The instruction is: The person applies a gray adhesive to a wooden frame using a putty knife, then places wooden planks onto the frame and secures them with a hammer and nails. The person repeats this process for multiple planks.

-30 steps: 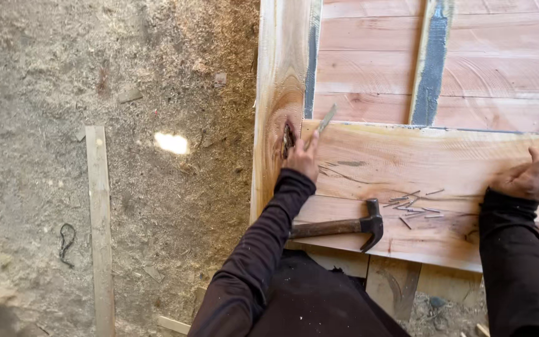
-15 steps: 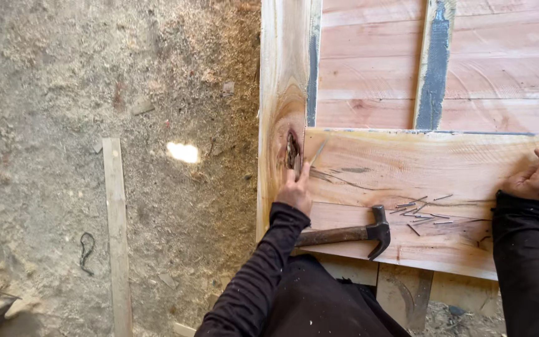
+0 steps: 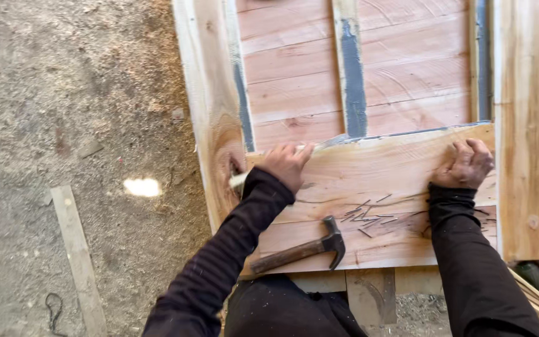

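Dirt ground; two hands (image 3: 288,163) (image 3: 466,163) on board (image 3: 382,181), one hammer (image 3: 304,248), nails (image 3: 369,218).

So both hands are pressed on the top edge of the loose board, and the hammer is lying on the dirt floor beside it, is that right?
Not quite. The head view shows the hammer lying on the loose board itself, near the nails, not on the dirt floor. The left hand and right hand are indeed pressed on its top edge.

A wooden plank frame (image 3: 525,156) carries a loose board (image 3: 394,187), a hammer (image 3: 301,249) and scattered nails (image 3: 369,218).
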`<act>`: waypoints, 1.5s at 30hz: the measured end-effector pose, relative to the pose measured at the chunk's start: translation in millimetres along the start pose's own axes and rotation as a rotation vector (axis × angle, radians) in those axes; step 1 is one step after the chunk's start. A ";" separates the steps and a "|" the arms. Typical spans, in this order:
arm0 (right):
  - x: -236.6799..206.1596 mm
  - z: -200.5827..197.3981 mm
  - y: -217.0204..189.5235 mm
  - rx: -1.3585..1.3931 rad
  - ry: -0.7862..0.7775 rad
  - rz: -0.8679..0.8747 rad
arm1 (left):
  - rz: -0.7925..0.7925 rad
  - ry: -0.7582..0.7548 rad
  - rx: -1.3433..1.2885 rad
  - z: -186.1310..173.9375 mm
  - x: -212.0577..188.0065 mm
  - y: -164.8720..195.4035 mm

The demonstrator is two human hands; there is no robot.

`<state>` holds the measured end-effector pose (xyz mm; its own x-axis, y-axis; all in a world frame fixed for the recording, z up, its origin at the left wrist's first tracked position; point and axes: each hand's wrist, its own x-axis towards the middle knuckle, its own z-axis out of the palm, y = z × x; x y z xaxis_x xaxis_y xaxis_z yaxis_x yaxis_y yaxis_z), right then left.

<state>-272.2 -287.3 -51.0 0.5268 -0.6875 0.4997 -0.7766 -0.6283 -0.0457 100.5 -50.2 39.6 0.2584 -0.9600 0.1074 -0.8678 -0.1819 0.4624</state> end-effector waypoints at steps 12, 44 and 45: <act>-7.0 8.0 13.6 0.043 -0.067 0.049 | 0.071 -0.403 0.172 13.0 92.8 24.3; -14.7 25.1 -23.0 0.114 -0.056 -0.021 | -0.329 -0.365 0.338 -74.8 -91.5 -156.1; -14.0 25.7 -23.4 0.115 -0.058 -0.024 | -0.413 -0.451 0.306 -74.6 -94.1 -150.7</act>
<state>-252.6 -272.4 -79.1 0.5667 -0.6894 0.4512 -0.7203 -0.6804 -0.1348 238.6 83.4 25.5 0.4494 -0.7817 -0.4324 -0.8344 -0.5402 0.1094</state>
